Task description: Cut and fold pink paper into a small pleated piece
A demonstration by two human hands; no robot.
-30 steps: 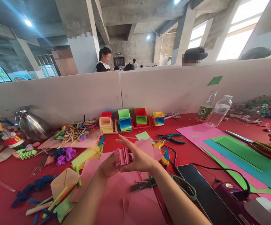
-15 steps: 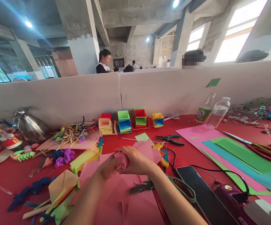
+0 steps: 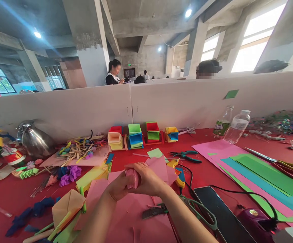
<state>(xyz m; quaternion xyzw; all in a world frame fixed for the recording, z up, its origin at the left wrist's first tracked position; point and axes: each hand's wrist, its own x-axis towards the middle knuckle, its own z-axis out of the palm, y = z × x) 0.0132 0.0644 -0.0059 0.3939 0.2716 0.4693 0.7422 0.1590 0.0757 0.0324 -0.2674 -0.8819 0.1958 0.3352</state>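
A small pleated piece of pink paper (image 3: pixel 131 178) is squeezed between both my hands above the red table (image 3: pixel 14 199). My left hand (image 3: pixel 118 186) grips it from the left and below. My right hand (image 3: pixel 147 179) is curled over its top and right side, fingers closed. Under my hands lie loose pink paper sheets (image 3: pixel 126 216). A black utility knife (image 3: pixel 154 211) and green-handled scissors (image 3: pixel 199 211) lie just right of my right forearm.
Folded paper boxes (image 3: pixel 135 135) stand by the white partition (image 3: pixel 85 104). Green pliers (image 3: pixel 187 156), a yellow glue gun (image 3: pixel 178 172), a phone (image 3: pixel 222 212), coloured sheets (image 3: pixel 260 172), two bottles (image 3: pixel 236 126), a metal kettle (image 3: pixel 33 140) and paper flowers (image 3: pixel 70 171) surround me. People sit beyond the partition.
My right hand, open with fingers stretched a second ago, has closed over the pleated pink paper. The view has tilted slightly upward.
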